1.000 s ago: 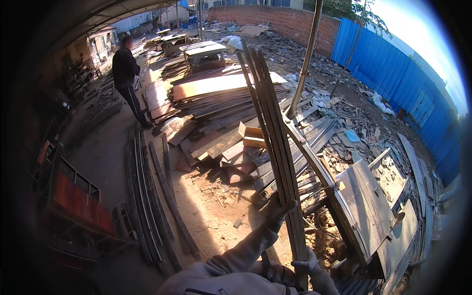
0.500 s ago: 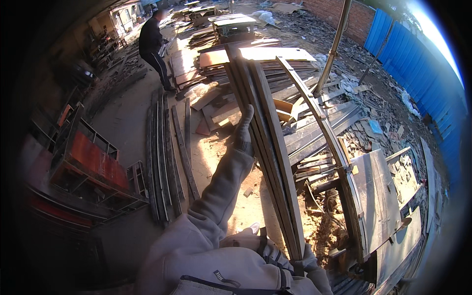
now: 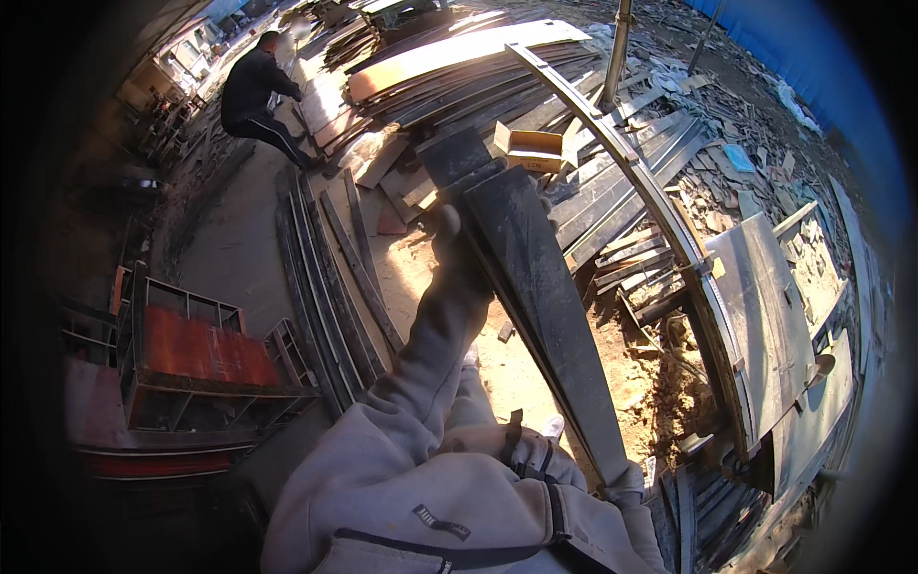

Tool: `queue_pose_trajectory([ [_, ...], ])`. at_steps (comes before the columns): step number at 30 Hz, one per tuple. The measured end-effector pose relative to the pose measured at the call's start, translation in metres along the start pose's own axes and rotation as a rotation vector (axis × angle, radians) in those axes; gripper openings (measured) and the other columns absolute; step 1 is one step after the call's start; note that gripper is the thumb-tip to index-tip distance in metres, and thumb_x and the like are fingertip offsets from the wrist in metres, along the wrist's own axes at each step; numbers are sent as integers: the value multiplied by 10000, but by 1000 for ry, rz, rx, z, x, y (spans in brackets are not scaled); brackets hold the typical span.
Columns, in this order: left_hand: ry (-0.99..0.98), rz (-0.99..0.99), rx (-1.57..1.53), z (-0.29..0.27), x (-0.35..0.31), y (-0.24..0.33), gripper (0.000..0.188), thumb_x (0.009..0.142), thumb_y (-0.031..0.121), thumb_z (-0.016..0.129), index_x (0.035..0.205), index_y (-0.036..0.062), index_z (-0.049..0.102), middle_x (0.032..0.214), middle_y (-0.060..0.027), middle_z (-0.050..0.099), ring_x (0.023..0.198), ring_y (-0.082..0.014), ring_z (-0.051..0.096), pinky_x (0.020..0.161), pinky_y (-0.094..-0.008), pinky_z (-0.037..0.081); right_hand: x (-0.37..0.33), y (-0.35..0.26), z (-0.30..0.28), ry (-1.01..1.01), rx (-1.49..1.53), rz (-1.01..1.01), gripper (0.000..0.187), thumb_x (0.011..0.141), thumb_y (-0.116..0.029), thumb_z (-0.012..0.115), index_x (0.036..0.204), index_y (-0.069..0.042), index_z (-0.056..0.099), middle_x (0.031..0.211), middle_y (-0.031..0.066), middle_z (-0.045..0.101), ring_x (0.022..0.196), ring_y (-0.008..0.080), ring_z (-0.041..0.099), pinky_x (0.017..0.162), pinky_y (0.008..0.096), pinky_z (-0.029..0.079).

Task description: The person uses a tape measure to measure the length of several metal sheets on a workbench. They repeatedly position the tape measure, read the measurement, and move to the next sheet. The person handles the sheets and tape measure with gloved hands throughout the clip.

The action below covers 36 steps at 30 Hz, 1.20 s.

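Note:
A stack of long dark wooden boards (image 3: 535, 277) slants across the front of my body, its broad dark face now turned up. My left hand (image 3: 448, 228), in a greyish glove, is closed round the stack near its far end; the thumb shows on the left side and fingertips peek out on the right. At the near end, my right hand (image 3: 626, 485) grips the lower right corner of the boards, with most of its fingers hidden. The far ends of the boards are uneven, one sticking out past the other.
Long strips (image 3: 330, 287) lie on the ground at left, beside a red-panelled frame (image 3: 206, 346). An open cardboard box (image 3: 534, 151) sits beyond the boards. A long curved-looking rail (image 3: 636, 172) stands at right. Far left, a person in dark clothes (image 3: 253, 91) bends over timber.
The stack has rolled from its edges to its broad face and its far end has come lower. My view tilts further down. The other person bends lower.

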<state>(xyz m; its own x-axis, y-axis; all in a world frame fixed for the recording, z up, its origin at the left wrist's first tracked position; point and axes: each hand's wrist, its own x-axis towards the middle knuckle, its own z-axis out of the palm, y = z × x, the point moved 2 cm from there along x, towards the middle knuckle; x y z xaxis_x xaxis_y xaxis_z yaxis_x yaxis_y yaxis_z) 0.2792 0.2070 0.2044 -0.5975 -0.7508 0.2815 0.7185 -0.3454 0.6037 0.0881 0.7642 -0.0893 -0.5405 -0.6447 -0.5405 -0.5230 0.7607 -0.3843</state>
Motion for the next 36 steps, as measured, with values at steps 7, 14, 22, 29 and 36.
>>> queue_pose_trajectory([
  [7, 63, -288, -227, -59, -4, 3, 990, 915, 474, 794, 1680, 78, 306, 1593, -200, 520, 1503, -398, 471, 1258, -533, 371, 43, -219, -47, -82, 1150, 276, 820, 788, -468, 850, 1419, -44, 544, 1343, 163, 653, 1249, 330, 632, 1080, 475, 513],
  [14, -167, -384, -354, -121, 13, 3, 1005, 867, 387, 898, 1638, 52, 346, 1630, -157, 482, 1496, -314, 487, 1235, -481, 407, 83, -359, -78, 64, 298, -13, 573, 894, -355, 845, 1337, -39, 667, 1197, 90, 768, 1080, 257, 748, 957, 368, 591],
  [22, -282, -453, -280, -135, 20, 23, 1208, 833, 638, 833, 1717, 126, 190, 1670, -281, 390, 1536, -452, 417, 1284, -585, 326, 93, -335, -55, -4, 1339, 424, 393, 890, -265, 763, 1237, -85, 719, 1138, 60, 765, 1089, 197, 703, 969, 368, 504],
  [29, -201, -320, -587, -127, 53, 27, 1230, 832, 726, 763, 1734, 168, 141, 1684, -291, 359, 1548, -472, 388, 1286, -601, 319, 89, -378, -85, 25, 529, 140, 551, 825, -186, 841, 1312, -67, 612, 1221, 54, 710, 1155, 182, 658, 1016, 330, 496],
  [36, 5, -315, -551, -141, 72, 66, 1159, 825, 935, 434, 1733, 285, 123, 1604, -248, 479, 1438, -378, 543, 1182, -538, 485, 105, -401, -75, 39, 667, 148, 512, 831, -207, 806, 1296, -66, 645, 1204, 79, 730, 1139, 247, 678, 1014, 368, 520],
])
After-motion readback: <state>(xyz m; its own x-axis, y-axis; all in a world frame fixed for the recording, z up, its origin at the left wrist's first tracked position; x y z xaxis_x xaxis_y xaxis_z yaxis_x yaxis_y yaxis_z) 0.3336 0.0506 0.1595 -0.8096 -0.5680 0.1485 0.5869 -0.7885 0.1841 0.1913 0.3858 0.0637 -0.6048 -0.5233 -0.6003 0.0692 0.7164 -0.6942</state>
